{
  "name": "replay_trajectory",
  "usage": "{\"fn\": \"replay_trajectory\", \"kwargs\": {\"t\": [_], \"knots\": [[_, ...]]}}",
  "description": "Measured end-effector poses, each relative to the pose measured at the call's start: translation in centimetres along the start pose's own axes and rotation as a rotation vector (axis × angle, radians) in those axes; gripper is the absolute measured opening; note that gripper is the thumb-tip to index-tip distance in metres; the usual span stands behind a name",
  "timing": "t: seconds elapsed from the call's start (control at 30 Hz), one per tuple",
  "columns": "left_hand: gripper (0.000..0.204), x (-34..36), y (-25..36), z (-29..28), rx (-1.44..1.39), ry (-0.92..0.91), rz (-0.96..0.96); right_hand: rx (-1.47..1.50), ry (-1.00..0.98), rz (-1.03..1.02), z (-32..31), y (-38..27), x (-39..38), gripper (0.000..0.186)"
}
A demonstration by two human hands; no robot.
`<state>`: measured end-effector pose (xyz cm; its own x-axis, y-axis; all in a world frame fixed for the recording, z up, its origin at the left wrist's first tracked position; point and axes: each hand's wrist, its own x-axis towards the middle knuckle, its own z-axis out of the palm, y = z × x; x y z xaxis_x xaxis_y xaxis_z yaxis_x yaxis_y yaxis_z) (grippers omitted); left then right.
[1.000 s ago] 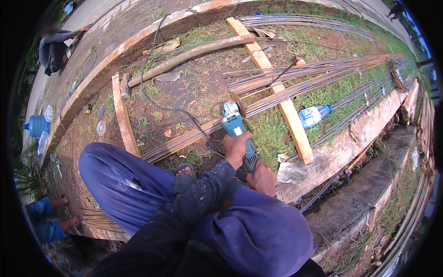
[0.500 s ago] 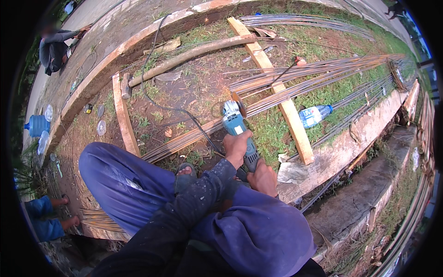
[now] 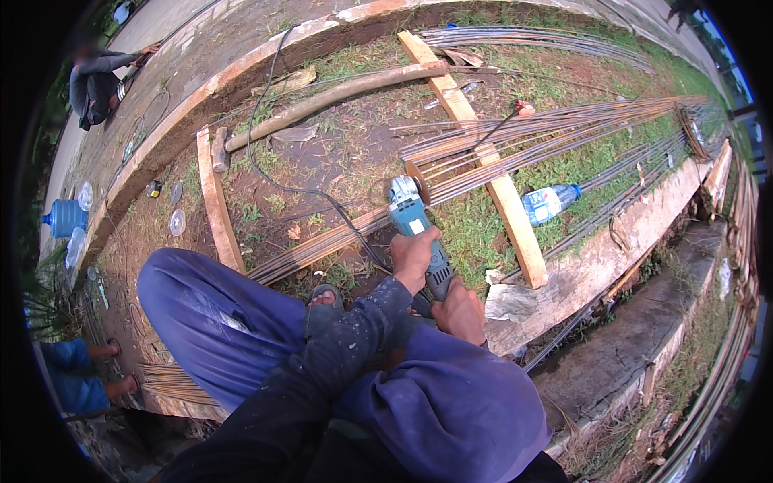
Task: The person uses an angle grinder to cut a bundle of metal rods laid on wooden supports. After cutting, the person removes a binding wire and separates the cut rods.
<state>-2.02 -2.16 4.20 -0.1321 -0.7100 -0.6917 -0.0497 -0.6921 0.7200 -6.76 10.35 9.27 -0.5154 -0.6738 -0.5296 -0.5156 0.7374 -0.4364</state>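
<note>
1. Bounded beyond the work by a curved curb [image 3: 330,24], at right by a pale ledge [image 3: 592,253].
2. Crossed by a left timber [image 3: 214,201] and a right timber [image 3: 515,217], with grass and bare soil between for moving; tighter close in, between bent knees [image 3: 475,394].
3. Strung with a black cord [image 3: 318,191], passing over steel rods [image 3: 322,244] left of the grinder.
4. Labelled in blue and white on a plastic bottle [image 3: 547,204], lying just beside the right timber; marked by a white patch on the angle grinder [image 3: 408,211], too small to read.
5. Holding the grinder between the knees and the rods, with its disc [image 3: 417,183] at the rods; cannot tell how deep.
6. Gripping its mid-body with left hand [image 3: 412,262], curled firmly, thumb across the top.
7. Wrapping its rear handle with right hand [image 3: 460,312], fingertips hidden.
</note>
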Motion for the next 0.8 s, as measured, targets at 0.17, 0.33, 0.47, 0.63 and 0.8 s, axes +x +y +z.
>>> {"fn": "replay_trajectory", "kwargs": {"t": [0.17,0.33,0.47,0.63,0.8], "knots": [[0.023,0.1,0.1,-0.1,0.020,-0.002,-0.019,-0.016,0.043,-0.029,1.0,0.6,0.1,0.039],[0.018,0.6,-1.1,-0.9,-0.048,-0.036,0.079,-0.097,0.029,0.036,2.8,0.7,0.4,0.052],[0.017,0.4,-2.0,-1.2,-0.107,-0.061,0.104,-0.032,0.091,0.013,4.7,1.9,0.1,0.054],[0.016,-0.1,-1.5,-1.8,-0.152,-0.105,0.120,0.019,0.122,-0.038,4.9,1.9,-0.2,0.063],[0.015,-0.9,-0.8,-1.2,-0.175,-0.146,0.098,0.043,0.142,-0.023,4.6,2.0,-0.5,0.067]]}}
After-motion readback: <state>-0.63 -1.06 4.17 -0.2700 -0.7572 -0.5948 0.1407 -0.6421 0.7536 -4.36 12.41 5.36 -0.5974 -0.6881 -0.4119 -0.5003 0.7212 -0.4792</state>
